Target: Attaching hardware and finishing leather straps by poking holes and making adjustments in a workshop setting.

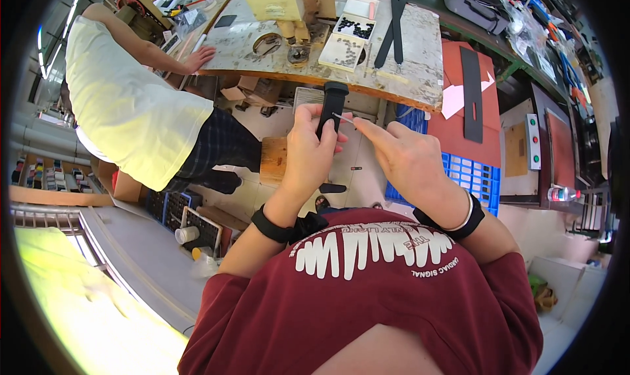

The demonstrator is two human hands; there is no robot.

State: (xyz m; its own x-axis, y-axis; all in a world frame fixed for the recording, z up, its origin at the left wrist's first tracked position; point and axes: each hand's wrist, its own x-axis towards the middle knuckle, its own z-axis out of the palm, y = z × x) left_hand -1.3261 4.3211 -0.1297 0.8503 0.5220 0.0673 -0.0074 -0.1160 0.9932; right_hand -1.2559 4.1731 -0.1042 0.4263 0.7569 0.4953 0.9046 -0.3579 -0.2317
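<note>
My left hand point(307, 150) is closed around a black strap point(335, 99) with a folded, looped upper end, held upright in front of the bench edge. My right hand point(410, 162) pinches a thin metal pin-like tool point(343, 118), its index finger stretched along it. The tool's tip meets the strap, or lies just before it, close to my left thumb; its exact contact is too small to tell. On the bench beyond are a white box with small black pieces point(354, 28) and a white tray of small silvery pieces point(340, 51).
The worn workbench point(243, 53) carries a cream press machine point(275, 1) and crossed black straps point(392, 37). At left a person in a yellow-white shirt point(131, 106) rests a hand on the bench. A blue crate point(469, 175) and reddish sheets point(453, 129) are at right.
</note>
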